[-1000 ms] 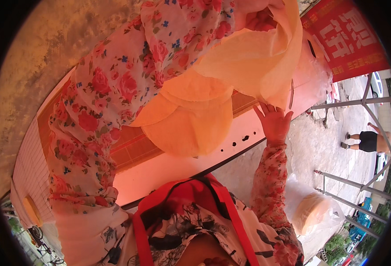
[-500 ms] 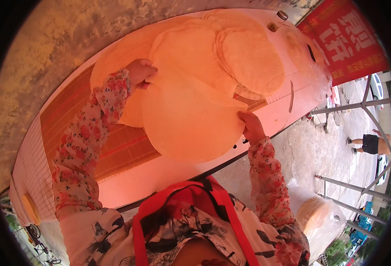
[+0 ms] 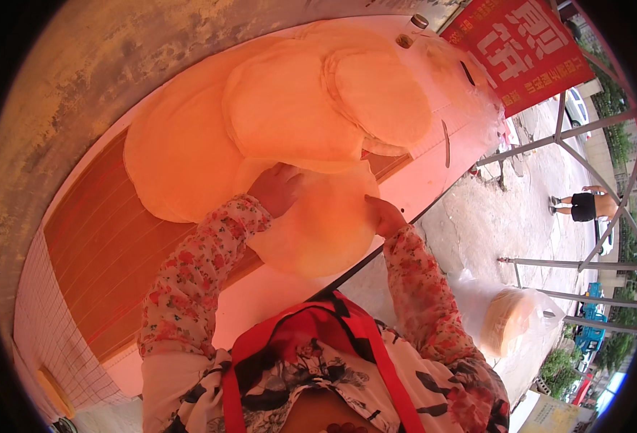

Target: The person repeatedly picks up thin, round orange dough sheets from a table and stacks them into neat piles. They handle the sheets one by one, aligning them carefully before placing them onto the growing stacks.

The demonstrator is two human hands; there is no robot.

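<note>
Between my hands a thin round flatbread [image 3: 326, 238] hangs over the near edge of the table, its upper edge folded or overlapping. My left hand [image 3: 279, 190] grips it at the upper left, the fingertips partly blurred. At the right edge, my right hand [image 3: 385, 216] pinches it between thumb and fingers. Just beyond lie more flatbreads: a wide one [image 3: 170, 162] to the left, a stack [image 3: 290, 108] in the middle, and a smaller pile [image 3: 383, 97] to the right, its edges showing several layers.
The flatbreads lie on a long table with a brown slatted mat [image 3: 116, 252]. A small jar [image 3: 419, 22] stands at the far end beside a red sign [image 3: 517, 50]. A plastic-wrapped stack [image 3: 506, 321] sits to the right near metal rails [image 3: 578, 265]. A person [image 3: 585, 206] stands outside.
My left hand has moved right and nearer, toward my right hand. The held flatbread, spread wide before, is now drawn in narrower. My right hand has shifted slightly left and nearer.
</note>
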